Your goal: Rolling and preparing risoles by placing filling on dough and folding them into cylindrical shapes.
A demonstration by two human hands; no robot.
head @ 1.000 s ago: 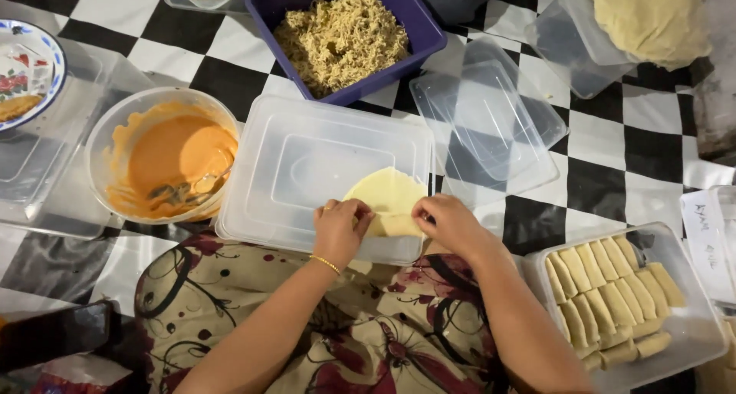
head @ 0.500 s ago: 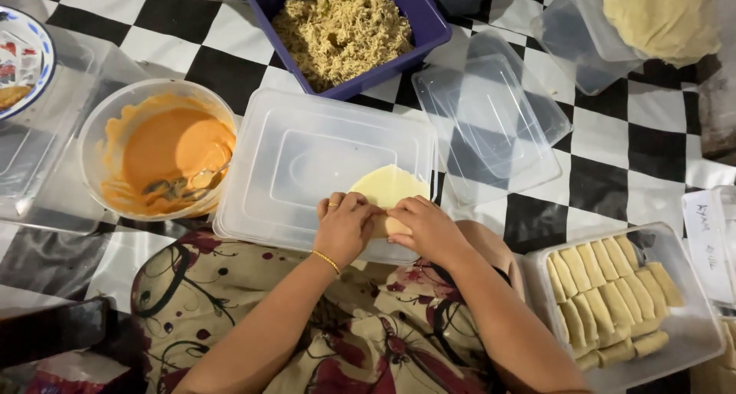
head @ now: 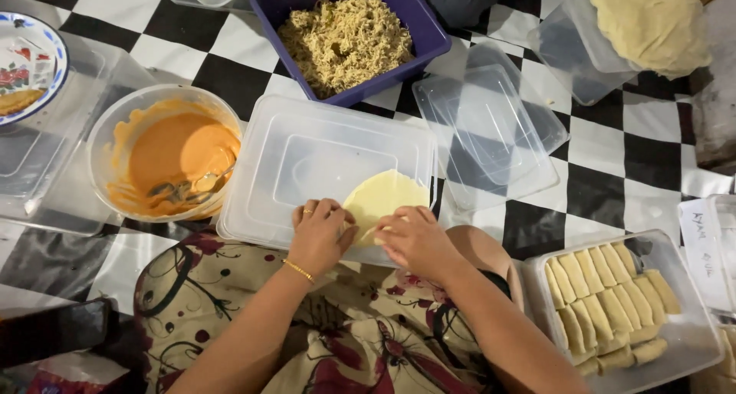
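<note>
A pale yellow round wrapper [head: 383, 195] lies on an upturned clear plastic lid [head: 322, 164] in front of me. My left hand [head: 320, 234] and my right hand [head: 414, 241] both press on the wrapper's near edge, fingers curled over it and folding it. What is inside the fold is hidden by my fingers. A purple tub of shredded filling [head: 345, 30] stands just beyond the lid.
A clear bowl of orange sauce with a spoon [head: 172, 160] sits at the left. A clear tub of finished rolls [head: 613, 302] is at the right. More clear lids [head: 491, 133], a stack of wrappers [head: 652, 18] and a patterned plate [head: 27, 72] lie on the checkered cloth.
My hands have drawn closer together over the wrapper's near edge, rolling it a little away from me. The view has shifted slightly.
</note>
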